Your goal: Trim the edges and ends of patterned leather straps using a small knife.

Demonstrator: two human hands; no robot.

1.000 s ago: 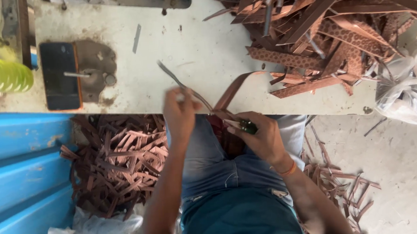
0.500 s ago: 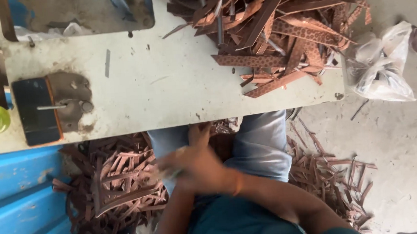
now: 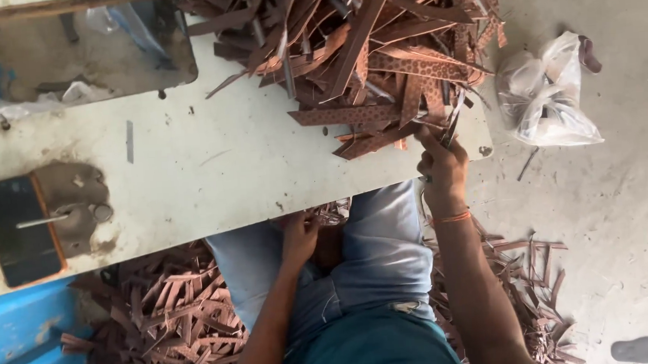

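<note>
My right hand (image 3: 443,166) reaches to the near edge of a big heap of brown patterned leather strips (image 3: 365,59) on the white table (image 3: 211,174). Its fingers are closed on a slim dark tool (image 3: 453,125) whose tip pokes in among the strips. An orange band circles that wrist. My left hand (image 3: 301,234) rests low in my lap between my jeans-clad thighs, just under the table's front edge. Its fingers are loosely bent and nothing shows in them.
More brown strips (image 3: 160,327) lie piled on the floor at my left and right. A dark pad (image 3: 16,231) sits at the table's left, with a blue crate (image 3: 19,350) below it. A clear plastic bag (image 3: 547,97) lies on the concrete floor by the table's right end.
Both hands worked one strip together at my lap. They have since parted: the right hand has gone up to the heap and the left stays in my lap. The view has shifted right.
</note>
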